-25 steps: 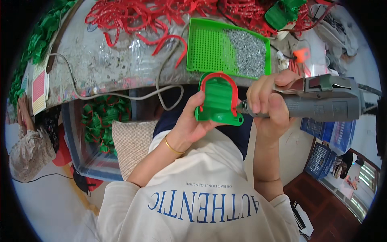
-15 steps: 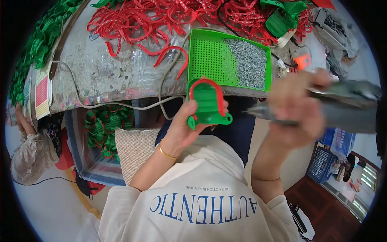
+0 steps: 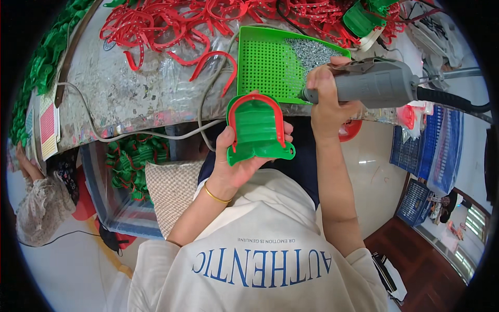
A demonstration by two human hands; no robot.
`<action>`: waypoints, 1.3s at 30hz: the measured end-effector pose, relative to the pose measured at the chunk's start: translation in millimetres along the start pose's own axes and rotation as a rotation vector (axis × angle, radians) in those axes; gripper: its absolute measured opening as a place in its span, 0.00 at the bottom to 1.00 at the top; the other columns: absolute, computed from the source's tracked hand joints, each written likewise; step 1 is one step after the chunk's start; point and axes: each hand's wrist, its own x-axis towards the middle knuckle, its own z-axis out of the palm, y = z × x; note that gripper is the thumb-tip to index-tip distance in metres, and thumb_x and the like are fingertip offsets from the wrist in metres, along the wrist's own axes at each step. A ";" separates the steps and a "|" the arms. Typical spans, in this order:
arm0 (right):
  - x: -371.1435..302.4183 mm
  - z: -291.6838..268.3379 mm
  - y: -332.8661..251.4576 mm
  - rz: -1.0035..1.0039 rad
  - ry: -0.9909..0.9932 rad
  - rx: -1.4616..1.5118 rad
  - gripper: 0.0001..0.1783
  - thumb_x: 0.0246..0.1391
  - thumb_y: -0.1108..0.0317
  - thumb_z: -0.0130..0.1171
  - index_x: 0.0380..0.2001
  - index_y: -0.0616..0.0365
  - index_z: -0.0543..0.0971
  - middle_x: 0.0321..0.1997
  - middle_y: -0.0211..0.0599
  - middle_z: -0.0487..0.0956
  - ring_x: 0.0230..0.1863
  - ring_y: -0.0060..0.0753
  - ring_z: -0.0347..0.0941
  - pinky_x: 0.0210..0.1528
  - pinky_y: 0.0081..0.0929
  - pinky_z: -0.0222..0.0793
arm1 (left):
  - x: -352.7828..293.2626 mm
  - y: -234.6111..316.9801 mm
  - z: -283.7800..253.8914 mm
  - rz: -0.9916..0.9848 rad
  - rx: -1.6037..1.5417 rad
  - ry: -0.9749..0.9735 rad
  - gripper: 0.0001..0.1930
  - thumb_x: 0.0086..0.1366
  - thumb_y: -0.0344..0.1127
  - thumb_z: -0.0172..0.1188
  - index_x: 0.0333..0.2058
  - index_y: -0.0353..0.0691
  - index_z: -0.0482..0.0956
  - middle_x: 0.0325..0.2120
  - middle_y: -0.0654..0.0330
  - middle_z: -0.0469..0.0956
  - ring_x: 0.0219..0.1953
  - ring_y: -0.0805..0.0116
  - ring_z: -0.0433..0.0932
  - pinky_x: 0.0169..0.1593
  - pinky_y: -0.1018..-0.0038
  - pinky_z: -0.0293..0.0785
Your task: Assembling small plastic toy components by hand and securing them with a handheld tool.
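Observation:
A curved green plastic part (image 3: pixel 254 122) rests in my left hand (image 3: pixel 231 164), thumb on its left side and fingers round its right. Along its rim runs a red arched strip (image 3: pixel 280 122). My right hand (image 3: pixel 328 104) is wrapped round a grey electric screwdriver (image 3: pixel 371 83), held level with its black cable trailing right. The driver's tip points left, over the near right part of a bright green perforated tray (image 3: pixel 260 70). Small silver screws (image 3: pixel 312 54) fill the tray's right side. Whether a screw sits on the tip is too small to tell.
Loose red strips (image 3: pixel 182 23) are heaped at the table's back. More green parts (image 3: pixel 44 67) pile up far left. Below the table edge, a bin (image 3: pixel 104 195) holds green-and-red pieces. A grey cable (image 3: pixel 125 139) crosses the table's front. Another person's sleeve (image 3: pixel 44 208) shows at left.
My right hand has swung the screwdriver forward and left, from beside the green part to over the screw tray. The green part has shifted slightly left and turned more face-up.

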 end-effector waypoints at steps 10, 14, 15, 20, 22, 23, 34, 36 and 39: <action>-0.1 1.6 16.4 0.024 0.005 -0.015 0.12 0.54 0.78 0.55 0.41 0.67 0.68 0.24 0.33 0.71 0.24 0.25 0.67 0.30 0.24 0.65 | -0.4 -4.0 -5.2 -0.020 0.003 0.014 0.46 0.54 0.59 0.62 0.66 0.53 0.48 0.52 0.33 0.65 0.51 0.39 0.71 0.53 0.52 0.73; -0.4 2.1 19.6 0.011 0.010 -0.031 0.12 0.54 0.78 0.55 0.41 0.67 0.68 0.23 0.33 0.71 0.24 0.25 0.67 0.29 0.24 0.65 | -0.9 -3.5 -6.8 -0.028 0.025 0.008 0.47 0.54 0.60 0.62 0.66 0.53 0.48 0.53 0.33 0.65 0.51 0.39 0.71 0.53 0.52 0.73; 0.3 1.5 20.2 0.000 0.009 -0.033 0.12 0.54 0.78 0.55 0.41 0.67 0.68 0.23 0.33 0.71 0.23 0.25 0.67 0.29 0.24 0.65 | 0.3 -3.3 -6.3 -0.027 0.037 0.009 0.47 0.54 0.60 0.62 0.66 0.53 0.48 0.52 0.33 0.65 0.52 0.39 0.71 0.53 0.53 0.73; 1.9 1.6 19.5 -0.007 -0.002 -0.023 0.12 0.54 0.79 0.55 0.41 0.67 0.68 0.23 0.33 0.71 0.23 0.26 0.67 0.29 0.23 0.65 | 3.1 -2.1 -6.9 -0.022 0.075 0.011 0.47 0.54 0.61 0.61 0.66 0.52 0.48 0.52 0.33 0.66 0.52 0.39 0.71 0.53 0.53 0.73; 1.6 0.7 21.1 -0.005 -0.003 -0.022 0.12 0.54 0.79 0.55 0.40 0.67 0.68 0.23 0.33 0.71 0.24 0.26 0.67 0.29 0.23 0.65 | 3.7 -0.7 -6.1 -0.031 0.127 -0.003 0.44 0.54 0.63 0.59 0.63 0.42 0.56 0.51 0.37 0.69 0.52 0.45 0.72 0.55 0.55 0.70; 1.4 -0.1 22.4 -0.008 -0.005 -0.027 0.12 0.53 0.79 0.55 0.40 0.67 0.68 0.24 0.33 0.71 0.24 0.26 0.67 0.29 0.23 0.65 | 3.9 -0.7 -5.2 -0.032 0.126 -0.001 0.44 0.54 0.63 0.59 0.63 0.42 0.56 0.51 0.37 0.69 0.52 0.45 0.72 0.55 0.55 0.70; 6.6 7.0 1.4 -0.026 0.000 0.008 0.14 0.53 0.78 0.52 0.43 0.68 0.66 0.24 0.33 0.68 0.24 0.27 0.66 0.29 0.26 0.65 | 4.1 -5.4 -7.4 0.037 0.088 0.011 0.46 0.55 0.61 0.59 0.66 0.52 0.48 0.51 0.35 0.68 0.51 0.41 0.72 0.55 0.53 0.71; 11.3 11.2 -13.4 -0.056 0.013 0.039 0.15 0.53 0.77 0.52 0.44 0.69 0.66 0.22 0.33 0.67 0.24 0.27 0.64 0.28 0.26 0.65 | 2.7 -5.8 -10.5 0.024 0.097 0.005 0.45 0.56 0.61 0.59 0.66 0.52 0.49 0.52 0.35 0.67 0.52 0.41 0.72 0.55 0.53 0.71; 14.1 14.0 -38.2 -0.037 -0.017 0.123 0.16 0.52 0.76 0.53 0.44 0.69 0.66 0.21 0.33 0.66 0.23 0.27 0.63 0.27 0.26 0.63 | 3.5 -5.0 -10.1 0.000 0.099 -0.005 0.43 0.57 0.60 0.58 0.66 0.51 0.50 0.53 0.35 0.65 0.53 0.41 0.70 0.55 0.53 0.70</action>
